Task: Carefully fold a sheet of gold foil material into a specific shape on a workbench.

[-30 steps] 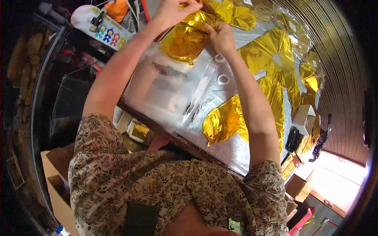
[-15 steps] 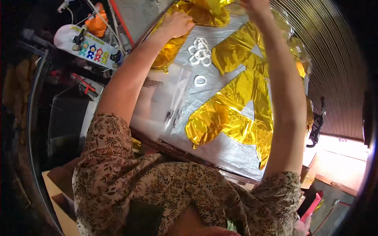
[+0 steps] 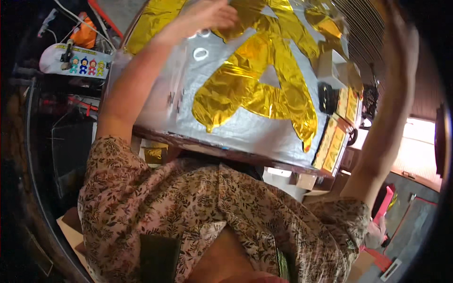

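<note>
My left hand (image 3: 207, 16) hovers over the table's far side with its fingers loosely stretched and nothing visible in them. Close to its fingertips lies a flat gold foil balloon (image 3: 255, 52) shaped like a letter A. Another gold foil piece (image 3: 153, 21) lies to the left, partly behind my forearm. White rings of ribbon or tape (image 3: 200, 54) rest below my left wrist. Raised at the far right, my right hand (image 3: 398, 23) is smeared by motion, so its fingers cannot be made out. It is away from the balloons.
A clear plastic box or lid (image 3: 158, 94) sits at the silver-covered table's (image 3: 181, 120) left side. Along the right edge are a white open box (image 3: 330, 68), a black object (image 3: 326, 98) and yellow printed boxes (image 3: 330, 146). A white skateboard (image 3: 49, 59) and orange bag (image 3: 84, 34) lie left.
My right hand has swung from over the far middle of the table out to the right. My left hand has lifted off the gold foil, and the whole view has shifted.
</note>
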A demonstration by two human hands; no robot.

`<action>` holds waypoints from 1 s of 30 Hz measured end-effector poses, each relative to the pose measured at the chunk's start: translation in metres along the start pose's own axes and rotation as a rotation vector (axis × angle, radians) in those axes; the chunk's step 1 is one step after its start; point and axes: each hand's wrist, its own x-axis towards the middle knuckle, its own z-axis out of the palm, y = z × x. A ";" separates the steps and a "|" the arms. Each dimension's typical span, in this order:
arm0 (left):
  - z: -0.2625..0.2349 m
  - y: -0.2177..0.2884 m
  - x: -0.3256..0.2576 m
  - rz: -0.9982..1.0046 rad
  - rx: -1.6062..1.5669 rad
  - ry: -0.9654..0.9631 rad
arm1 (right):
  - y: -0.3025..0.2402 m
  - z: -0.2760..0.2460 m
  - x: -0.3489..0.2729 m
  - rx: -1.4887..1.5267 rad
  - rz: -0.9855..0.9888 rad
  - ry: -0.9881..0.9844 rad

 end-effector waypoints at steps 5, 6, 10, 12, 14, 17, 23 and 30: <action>0.115 -0.007 -0.090 -0.261 -0.559 -0.385 | 0.088 0.015 -0.142 -0.119 -0.122 -0.120; 0.121 -0.006 -0.098 -0.324 -0.601 -0.288 | 0.063 0.036 -0.171 0.014 -0.216 -0.067; 0.147 -0.010 -0.126 -0.350 -0.534 -0.096 | 0.104 0.062 -0.255 -0.047 -0.179 -0.203; 0.138 -0.027 -0.133 -0.396 -0.537 -0.174 | 0.098 0.068 -0.276 -0.072 -0.080 -0.323; 0.143 -0.046 -0.138 -0.175 -0.305 0.003 | 0.100 0.067 -0.281 -0.066 -0.103 -0.403; 0.142 -0.052 -0.144 -0.130 -0.044 0.041 | 0.100 0.057 -0.276 -0.119 -0.163 -0.641; 0.126 -0.058 -0.130 -0.106 0.027 0.097 | 0.180 0.062 -0.249 -0.419 -0.289 -0.428; 0.112 -0.044 -0.152 -0.127 0.187 0.127 | 0.242 0.092 -0.244 -0.645 -0.109 -0.475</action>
